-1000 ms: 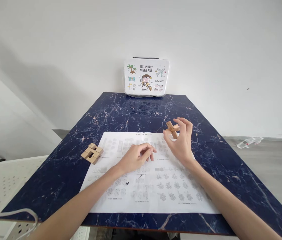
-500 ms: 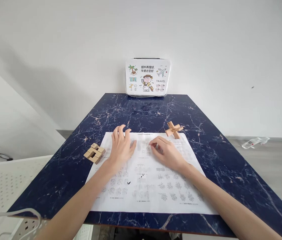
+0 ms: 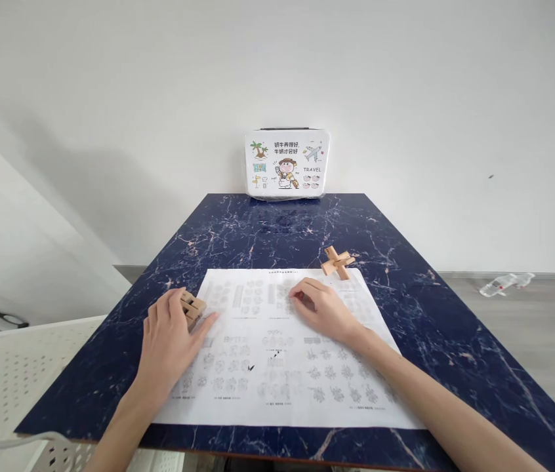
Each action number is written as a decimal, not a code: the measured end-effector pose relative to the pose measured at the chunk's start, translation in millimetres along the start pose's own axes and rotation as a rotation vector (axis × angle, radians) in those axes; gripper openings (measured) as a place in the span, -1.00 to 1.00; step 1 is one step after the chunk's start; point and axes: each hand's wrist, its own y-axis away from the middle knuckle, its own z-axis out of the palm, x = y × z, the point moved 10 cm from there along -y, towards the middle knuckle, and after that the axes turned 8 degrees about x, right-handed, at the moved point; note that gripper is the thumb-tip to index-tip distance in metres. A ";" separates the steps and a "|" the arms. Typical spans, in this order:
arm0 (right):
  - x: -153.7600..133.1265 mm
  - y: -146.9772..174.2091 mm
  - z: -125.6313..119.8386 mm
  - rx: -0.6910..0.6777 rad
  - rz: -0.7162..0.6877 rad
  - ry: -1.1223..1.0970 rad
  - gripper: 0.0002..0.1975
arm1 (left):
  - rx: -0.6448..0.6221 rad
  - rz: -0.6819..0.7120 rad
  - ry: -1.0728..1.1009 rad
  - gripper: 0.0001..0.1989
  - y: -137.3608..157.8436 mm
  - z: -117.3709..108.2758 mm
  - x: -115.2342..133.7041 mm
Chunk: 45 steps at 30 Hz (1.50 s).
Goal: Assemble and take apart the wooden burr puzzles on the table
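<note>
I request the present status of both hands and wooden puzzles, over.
Left grip spread around blocky puzzle, partly hiding it; contact unclear. Right grip curled over printed sheet. Cross-shaped puzzle at sheet's far edge.

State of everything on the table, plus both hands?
Left hand: open around block puzzle, partly covering it
Block puzzle: pieces joined
Right hand: curled, above sheet
Cross-shaped puzzle: interlocked, at sheet's far edge
Sheet: spread out, print up
Printed case: upright
</note>
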 end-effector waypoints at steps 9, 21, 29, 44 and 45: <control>1.0 -0.8 0.7 -0.016 0.011 0.017 -0.84 | -0.111 -0.116 0.127 -0.20 -13.3 15.0 -22.7; 3.0 -5.7 -2.0 0.002 0.066 -0.065 -0.84 | -0.371 0.211 0.574 -0.35 -15.6 31.0 116.5; 10.8 -6.8 -6.9 0.037 0.120 -0.078 -0.86 | -0.561 0.488 0.723 -0.32 -11.5 55.7 167.3; -15.8 3.6 -1.4 -0.147 -0.111 -0.021 -0.31 | -0.454 0.541 0.705 -0.45 -29.6 44.1 134.7; -15.7 4.6 -0.7 -0.156 -0.127 -0.009 -0.23 | -0.456 0.532 0.710 -0.45 -30.7 43.6 133.3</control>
